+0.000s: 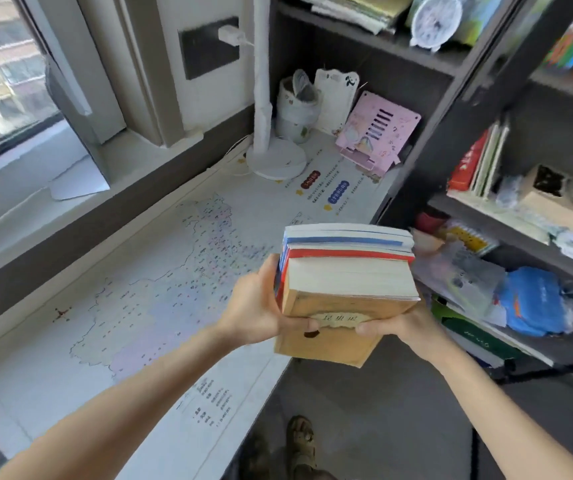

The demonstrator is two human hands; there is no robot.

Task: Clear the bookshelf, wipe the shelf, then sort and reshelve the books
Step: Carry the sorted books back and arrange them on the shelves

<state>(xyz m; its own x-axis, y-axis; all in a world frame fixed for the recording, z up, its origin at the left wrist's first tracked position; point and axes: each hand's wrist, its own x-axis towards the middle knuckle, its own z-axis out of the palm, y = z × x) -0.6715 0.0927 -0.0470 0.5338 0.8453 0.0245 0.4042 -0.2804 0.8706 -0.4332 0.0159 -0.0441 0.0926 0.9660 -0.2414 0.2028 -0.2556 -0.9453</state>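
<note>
- Dark bookshelf (468, 84) stands on the right. Both bare forearms reach forward beside it and meet at chest height, wrists angled inward.
- The left hand (261, 303) clasps the left side of a stack of books (344, 251). The right hand (402, 327) supports its lower right corner.
- The stack is held in the air over the edge of the desk (139, 271), just in front of the lower shelves and touching neither.
- It is tilted toward the viewer, with page edges facing up. A worn tan book (333, 337) is nearest, with red, blue and white covers behind it.
- The left fingers curl round the spines, and the thumb presses the tan cover.
- The right thumb presses the same cover. Its other fingers are hidden behind the stack, so I cannot tell how they lie.
</note>
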